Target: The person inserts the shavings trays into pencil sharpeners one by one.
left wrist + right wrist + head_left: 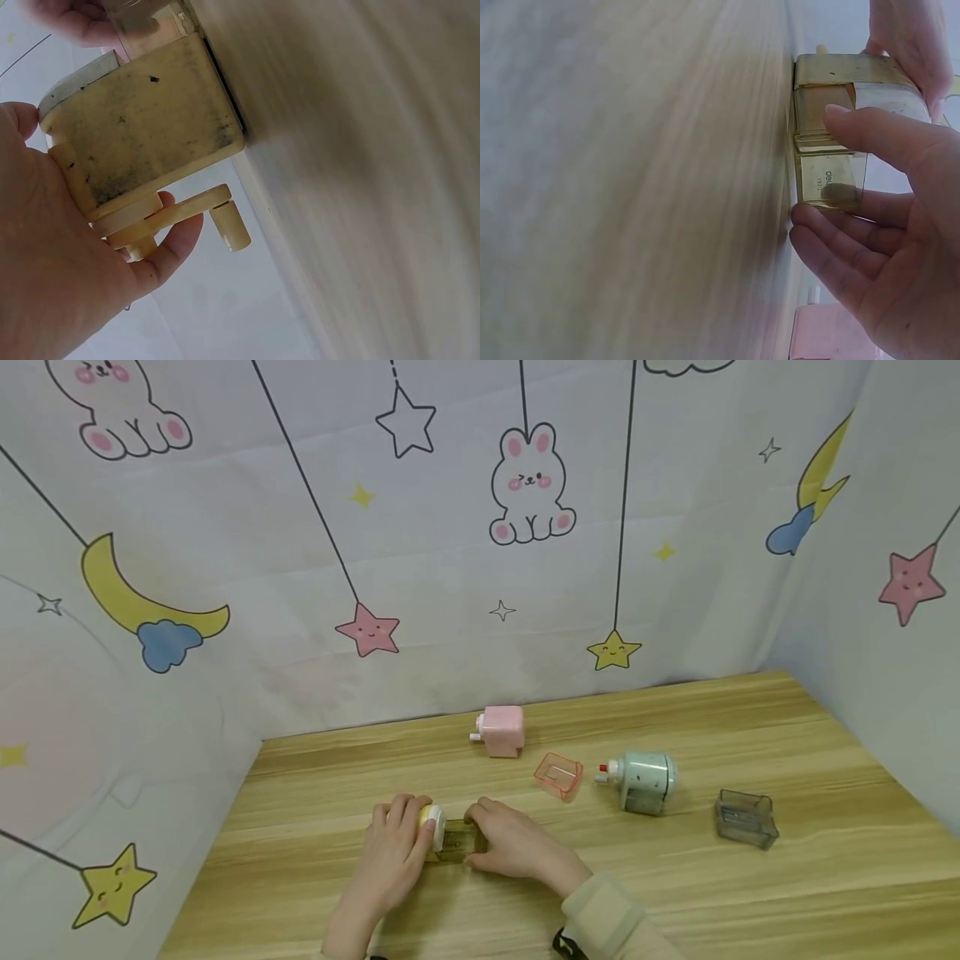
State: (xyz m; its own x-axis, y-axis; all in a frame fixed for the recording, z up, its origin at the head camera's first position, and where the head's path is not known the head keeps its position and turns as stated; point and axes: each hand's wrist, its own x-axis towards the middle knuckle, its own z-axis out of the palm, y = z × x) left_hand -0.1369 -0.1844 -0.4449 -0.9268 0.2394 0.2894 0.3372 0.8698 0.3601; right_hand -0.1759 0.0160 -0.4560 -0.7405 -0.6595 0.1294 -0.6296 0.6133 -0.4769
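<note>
A yellow hand-crank pencil sharpener [142, 127], its body smudged with dark marks, is on the table at the front. My left hand [393, 852] grips it, thumb on one side and fingers round the crank side, where the crank handle [229, 226] sticks out. From the sharpener's other end projects a see-through yellowish shavings drawer [829, 180], partly out of the body. My right hand [517, 843] holds this drawer between thumb and fingers. Small print shows through its clear wall in the right wrist view.
Behind the hands stands a pink pencil sharpener [504, 731], with a clear red-edged drawer [558, 777] lying nearby. A pale green sharpener [648, 781] and a smoky grey drawer [746, 818] sit to the right. A printed cloth backdrop [450, 568] encloses the wooden table [315, 768].
</note>
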